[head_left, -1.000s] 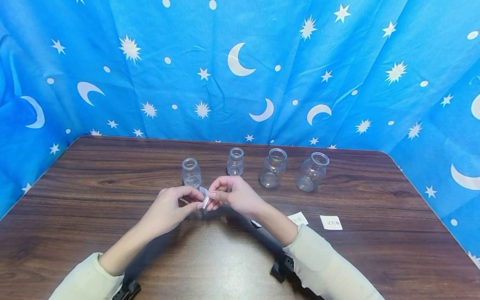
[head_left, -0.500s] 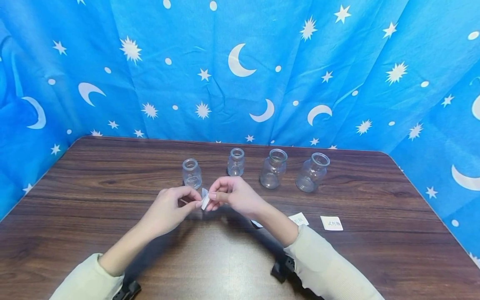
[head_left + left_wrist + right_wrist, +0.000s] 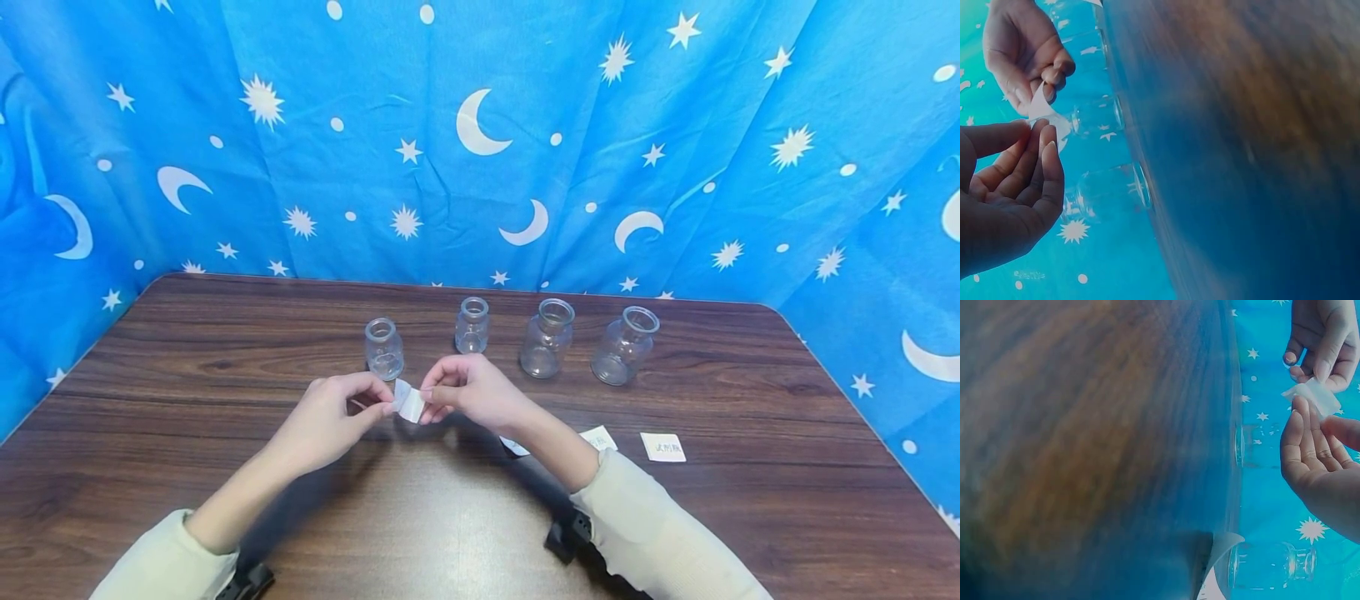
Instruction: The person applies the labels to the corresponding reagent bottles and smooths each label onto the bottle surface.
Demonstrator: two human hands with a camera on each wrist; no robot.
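Between both hands is a small white sticker label [image 3: 411,404], bent so that two flaps stand apart. My left hand [image 3: 326,418] pinches its left flap between thumb and index finger. The right hand [image 3: 474,393] pinches the other flap at the right. In the left wrist view the label [image 3: 1041,106] spreads between the two sets of fingertips; any writing on it cannot be read. Just behind the label stands a small clear glass bottle [image 3: 384,350], apart from the hands. Another small glass bottle [image 3: 472,327] is upright behind the right hand.
Two larger glass bottles, a middle one [image 3: 546,342] and a right one [image 3: 624,348], stand at the back right. Written labels lie on the table: one at right [image 3: 663,447], one by the forearm [image 3: 598,438], one partly hidden under it [image 3: 514,447]. A blue curtain [image 3: 360,167] hangs behind.
The label's two flaps have parted wider. My left hand has drawn slightly left, away from the right hand, which has hardly moved. The bottles stay put.
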